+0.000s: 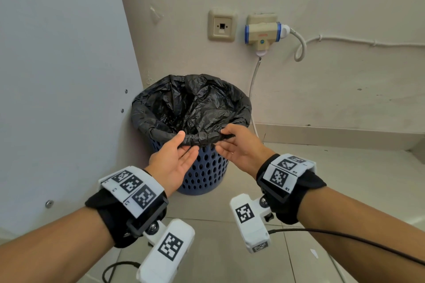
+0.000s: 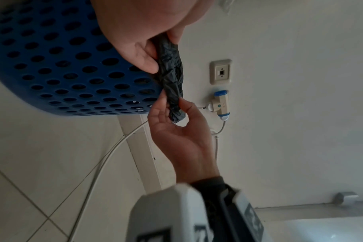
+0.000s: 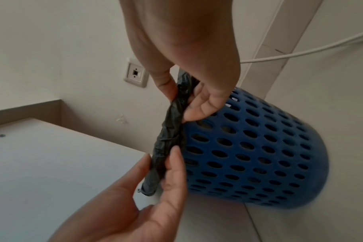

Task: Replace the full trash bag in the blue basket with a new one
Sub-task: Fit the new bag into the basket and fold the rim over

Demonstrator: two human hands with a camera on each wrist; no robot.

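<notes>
A blue perforated basket point(image 1: 207, 167) stands on the floor in the corner, lined with a black trash bag point(image 1: 190, 103) whose rolled edge is folded over the rim. Both hands are at the near rim. My left hand point(image 1: 187, 142) pinches the rolled bag edge between thumb and fingers. My right hand point(image 1: 222, 140) pinches the same edge just to its right. In the left wrist view the left hand point(image 2: 164, 54) holds the bag edge point(image 2: 172, 78) beside the basket point(image 2: 62, 65). In the right wrist view the right hand point(image 3: 179, 103) grips the bag edge point(image 3: 170, 135).
A white cabinet panel point(image 1: 57, 76) stands close on the basket's left. On the wall behind are a socket plate point(image 1: 222, 26) and a plug adapter point(image 1: 263, 33), with a white cable point(image 1: 253, 89) running down past the basket's right side. Tiled floor point(image 1: 276, 167) stretches to the right.
</notes>
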